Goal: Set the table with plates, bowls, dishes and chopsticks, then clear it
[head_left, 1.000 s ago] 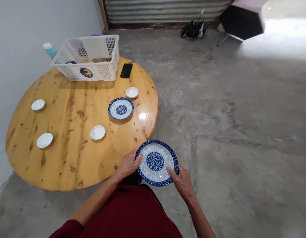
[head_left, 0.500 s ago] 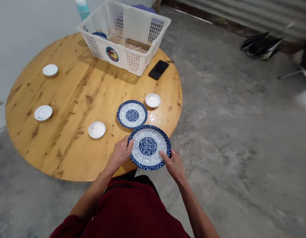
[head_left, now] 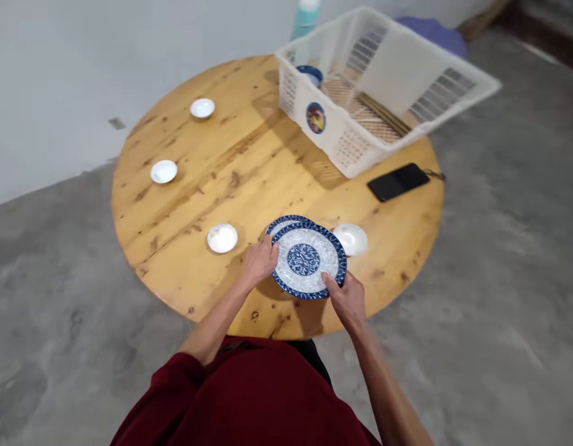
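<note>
A person in a dark red top is holding a blue-and-white patterned plate (head_left: 308, 261) level above the near edge of a round wooden table (head_left: 184, 155), the left hand (head_left: 259, 263) closing on its left rim and the right hand (head_left: 349, 299) pinching its near right rim. The plate is hovering over a second patterned plate (head_left: 279, 224) lying on the tabletop, hiding all but a sliver of it, so the step in hand looks like carrying or placing; setting it down cleanly would call for a level lowering onto bare wood or squarely onto the plate beneath. A small white dish (head_left: 352, 238) is sitting just beside the held plate on the right, crowding that side, with another dish (head_left: 222, 238) to the left. Farther off, two more dishes (head_left: 163, 171) are resting near the left edge, and a white basket (head_left: 383, 93) and a black phone (head_left: 398, 182) are occupying the far right
</note>
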`<state>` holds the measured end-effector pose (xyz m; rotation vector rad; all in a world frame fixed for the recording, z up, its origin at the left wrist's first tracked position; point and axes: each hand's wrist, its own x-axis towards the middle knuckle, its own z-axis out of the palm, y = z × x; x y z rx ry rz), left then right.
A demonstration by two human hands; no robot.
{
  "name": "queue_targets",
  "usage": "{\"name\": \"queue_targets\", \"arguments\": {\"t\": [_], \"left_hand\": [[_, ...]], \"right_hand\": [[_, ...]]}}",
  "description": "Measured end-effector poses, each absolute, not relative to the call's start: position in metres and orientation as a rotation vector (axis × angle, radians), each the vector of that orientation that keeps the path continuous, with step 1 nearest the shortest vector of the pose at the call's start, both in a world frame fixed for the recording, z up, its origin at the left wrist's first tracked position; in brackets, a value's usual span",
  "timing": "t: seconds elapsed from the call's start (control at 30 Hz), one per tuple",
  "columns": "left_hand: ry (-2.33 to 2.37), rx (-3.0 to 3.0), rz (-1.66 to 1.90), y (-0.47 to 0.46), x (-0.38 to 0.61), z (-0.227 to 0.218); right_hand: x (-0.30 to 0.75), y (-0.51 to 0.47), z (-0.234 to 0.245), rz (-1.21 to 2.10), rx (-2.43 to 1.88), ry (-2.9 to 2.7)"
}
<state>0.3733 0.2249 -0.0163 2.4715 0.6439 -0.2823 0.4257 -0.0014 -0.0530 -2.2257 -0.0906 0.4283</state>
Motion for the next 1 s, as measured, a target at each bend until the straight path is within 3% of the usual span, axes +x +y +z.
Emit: {"name": "queue_targets", "arguments": {"t": [0.57,1.0], "left_hand": [[1.196,2.314,-0.408,0.196,0.387,-0.018],[1.205,2.296,-0.33,0.195,0.391,-0.029]], "right_hand": [[0.494,-0.001,-0.074,0.706,-2.366,-0.552],[0.501,0.003,-0.073,0.864,-2.544,-0.557]]}}
